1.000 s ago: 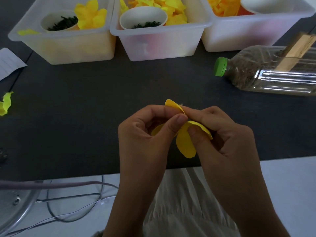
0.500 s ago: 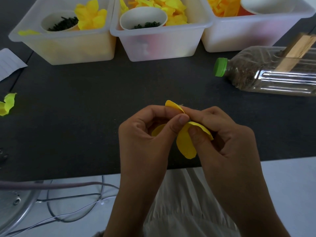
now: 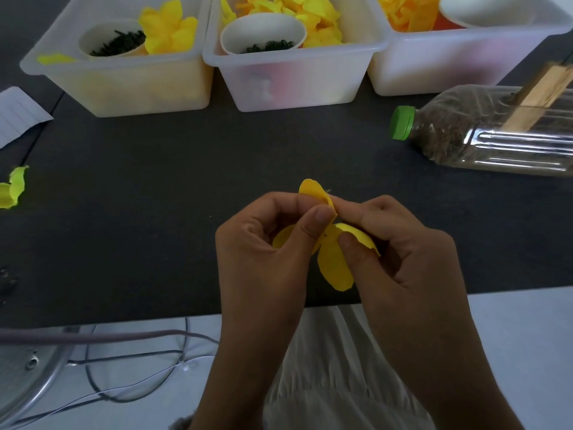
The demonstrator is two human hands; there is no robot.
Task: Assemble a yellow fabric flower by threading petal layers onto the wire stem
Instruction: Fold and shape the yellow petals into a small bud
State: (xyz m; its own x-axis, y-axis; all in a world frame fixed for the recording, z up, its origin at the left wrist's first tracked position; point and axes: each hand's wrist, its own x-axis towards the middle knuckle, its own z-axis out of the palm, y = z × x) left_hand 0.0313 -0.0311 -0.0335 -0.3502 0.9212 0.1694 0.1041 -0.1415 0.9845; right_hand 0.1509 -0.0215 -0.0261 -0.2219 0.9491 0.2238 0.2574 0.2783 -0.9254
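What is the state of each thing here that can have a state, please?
petal layer: pinched by both hands, held above the table
left hand: pinching the petal layer
right hand: pinching the petal layer
bottle: lying on its side, green cap on
left cup: upright, holding dark pieces

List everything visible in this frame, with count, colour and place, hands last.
petal layer: one, yellow, held above the near table edge
bins: three, translucent white, in a row at the back, each holding yellow petals
cups: three, white inside, one per bin; the left and middle ones hold dark green pieces
bottle: one, clear with green cap, lying on its side at right
wooden piece: one, tan, leaning over the bottle
loose petal: one, yellow-green, left table edge
paper: one, white, far left
table: one, dark grey
cables: several, grey, lower left
left hand: pinches the petal layer
right hand: pinches the petal layer
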